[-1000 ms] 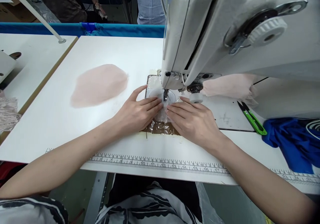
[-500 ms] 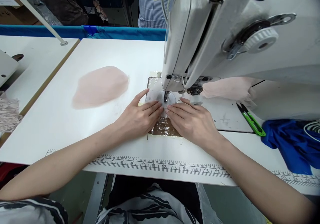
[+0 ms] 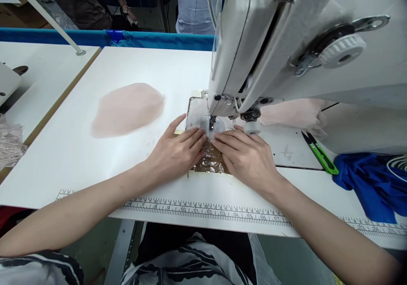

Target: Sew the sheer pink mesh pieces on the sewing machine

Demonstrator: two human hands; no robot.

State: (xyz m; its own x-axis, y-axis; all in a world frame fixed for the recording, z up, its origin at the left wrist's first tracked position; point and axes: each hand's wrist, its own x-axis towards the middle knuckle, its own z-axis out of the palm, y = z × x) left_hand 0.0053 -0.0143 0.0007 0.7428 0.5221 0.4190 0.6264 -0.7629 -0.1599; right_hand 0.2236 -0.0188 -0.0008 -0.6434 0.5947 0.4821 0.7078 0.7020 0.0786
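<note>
My left hand (image 3: 176, 151) lies flat on the sewing machine bed, its fingertips just left of the presser foot (image 3: 212, 123). On the other side my right hand (image 3: 249, 157) is also laid flat, fingers stretched toward the same spot. Between the fingertips shows a small pale, see-through strip (image 3: 209, 135), mostly covered; whether it is fabric I cannot tell. The sewing machine (image 3: 235, 43) rises above both hands. Brown, tape-covered plate (image 3: 211, 162) shows below the fingertips.
A sheer pink fabric piece (image 3: 129, 110) lies left on the white table (image 3: 140, 68). More pink fabric (image 3: 292, 112) is behind my right hand. Green thread snips (image 3: 321, 154) and blue cloth (image 3: 365, 183) lie right. A printed ruler (image 3: 197, 208) follows the front edge.
The pale strip between my fingertips shows less below the presser foot, and more brown plate is visible there. Both hands have shifted only slightly.
</note>
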